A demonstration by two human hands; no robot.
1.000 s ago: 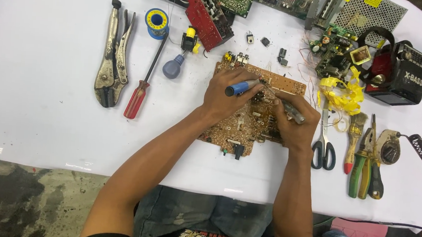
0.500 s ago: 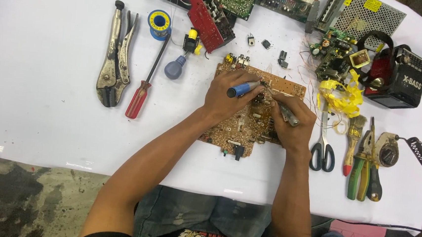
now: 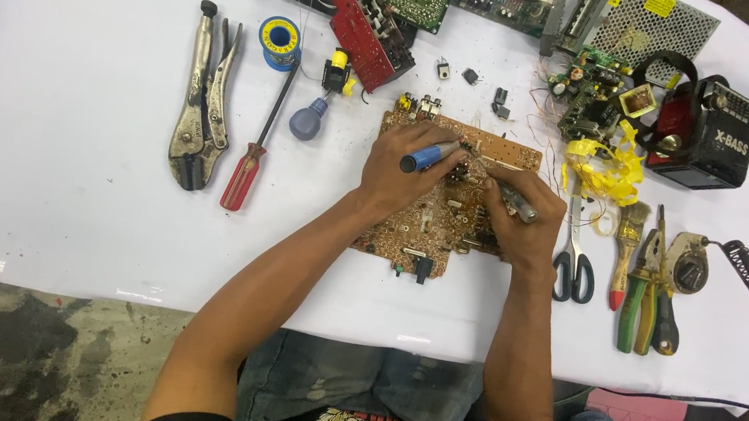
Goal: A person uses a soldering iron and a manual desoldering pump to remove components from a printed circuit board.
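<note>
Big locking pliers (image 3: 199,101) lie near the left side of the white worktop (image 3: 61,171), with a red-handled screwdriver (image 3: 254,145) beside them. A blue solder roll (image 3: 279,41) sits near the far edge. Scissors (image 3: 574,251), a small brush (image 3: 625,250) and green pliers (image 3: 646,291) lie toward the right edge, below a black radio (image 3: 705,132).

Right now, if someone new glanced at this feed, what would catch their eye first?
Probably the two hands at the centre: the left hand holds a blue-handled tool and the right hand a grey metal tool, both over the brown circuit board. Next, the locking pliers and red-handled screwdriver to the left, and the yellow tangle of ribbon to the right.
</note>
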